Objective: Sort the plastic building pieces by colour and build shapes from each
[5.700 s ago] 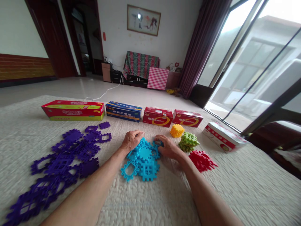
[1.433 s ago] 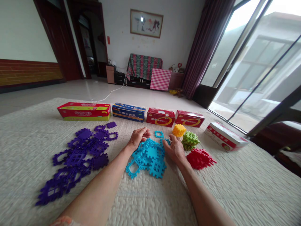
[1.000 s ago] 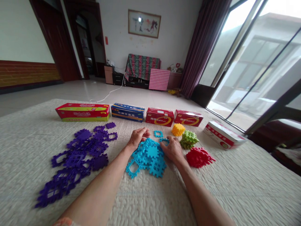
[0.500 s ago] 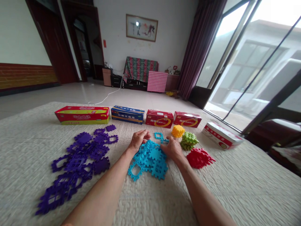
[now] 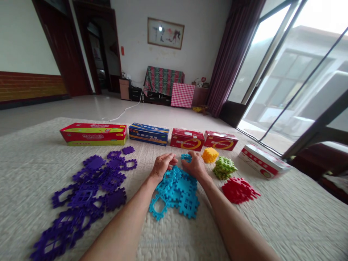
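A heap of light-blue interlocking plastic tiles [image 5: 183, 186] lies between my forearms, some solid, some with window cut-outs. My left hand [image 5: 163, 165] is at the heap's upper left edge with its fingers curled together; whatever they may hold is hidden. Just beyond the heap, my right hand [image 5: 194, 165] has its fingers closed at a small blue tile [image 5: 186, 157], which they partly cover. Right of that hand are a stack of yellow tiles [image 5: 210, 155], a stack of green tiles [image 5: 224, 167] and a pile of red tiles [image 5: 239, 190].
Purple tiles [image 5: 84, 197] spread over the quilted cover [image 5: 141, 239] on the left. Along the far side stand a red-and-green box [image 5: 94, 135], a blue box [image 5: 148, 135], two red boxes [image 5: 187, 139] [image 5: 220, 140] and a white-and-red box [image 5: 263, 161].
My right hand has moved slightly away from me, bringing its blue tile to the small blue frame that lay apart. My left hand stays by the heap. The view has shifted slightly.
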The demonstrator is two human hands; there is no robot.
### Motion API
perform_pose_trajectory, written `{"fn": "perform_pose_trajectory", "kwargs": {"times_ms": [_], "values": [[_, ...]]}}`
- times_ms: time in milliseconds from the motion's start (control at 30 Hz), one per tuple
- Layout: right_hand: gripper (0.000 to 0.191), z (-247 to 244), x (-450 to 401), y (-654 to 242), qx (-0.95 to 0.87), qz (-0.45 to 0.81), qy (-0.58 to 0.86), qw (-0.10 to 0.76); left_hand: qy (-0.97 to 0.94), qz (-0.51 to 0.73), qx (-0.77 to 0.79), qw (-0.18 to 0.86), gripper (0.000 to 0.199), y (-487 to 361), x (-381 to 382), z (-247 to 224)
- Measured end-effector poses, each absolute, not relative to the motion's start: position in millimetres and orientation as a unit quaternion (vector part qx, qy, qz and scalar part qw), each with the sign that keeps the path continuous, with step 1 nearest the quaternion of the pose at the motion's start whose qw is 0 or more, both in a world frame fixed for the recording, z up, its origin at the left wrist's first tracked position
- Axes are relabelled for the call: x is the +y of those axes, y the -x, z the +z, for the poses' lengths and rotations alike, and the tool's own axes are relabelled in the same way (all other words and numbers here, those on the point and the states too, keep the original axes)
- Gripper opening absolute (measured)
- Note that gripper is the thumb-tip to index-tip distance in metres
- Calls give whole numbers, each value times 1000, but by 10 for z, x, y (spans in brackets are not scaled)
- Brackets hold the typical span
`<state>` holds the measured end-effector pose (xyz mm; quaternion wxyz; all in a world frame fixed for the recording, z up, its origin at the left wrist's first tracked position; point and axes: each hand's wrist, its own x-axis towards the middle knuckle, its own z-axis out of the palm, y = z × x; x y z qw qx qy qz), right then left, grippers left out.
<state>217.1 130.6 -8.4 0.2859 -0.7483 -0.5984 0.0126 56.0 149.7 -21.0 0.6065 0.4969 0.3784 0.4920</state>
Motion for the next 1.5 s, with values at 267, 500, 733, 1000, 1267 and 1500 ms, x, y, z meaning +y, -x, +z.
{"fn": "perform_pose_trajectory", "kwargs": {"times_ms": [267, 500, 733, 1000, 1267, 1500], "values": [[54, -202, 1312, -2202, -616, -8, 728, 301, -485, 496, 377, 613, 35, -558, 1503, -217], [51, -273, 1379, -2264, -623, -15, 709, 331, -466, 506, 378, 620, 35, -550, 1502, -205], [25, -131, 1228, -2251, -636, -46, 589, 497, -419, 536, 372, 632, 37, -542, 1514, -187], [22, -82, 671, -2178, -683, 38, 564, 462, -482, 530, 390, 579, 31, -562, 1502, -220], [22, -186, 516, -2078, -715, 81, 561, 409, -681, 443, 364, 456, 20, -510, 1522, -254], [19, -224, 581, -1988, -695, 67, 579, 420, -725, 446, 368, 374, 14, -451, 1519, -221]]}}
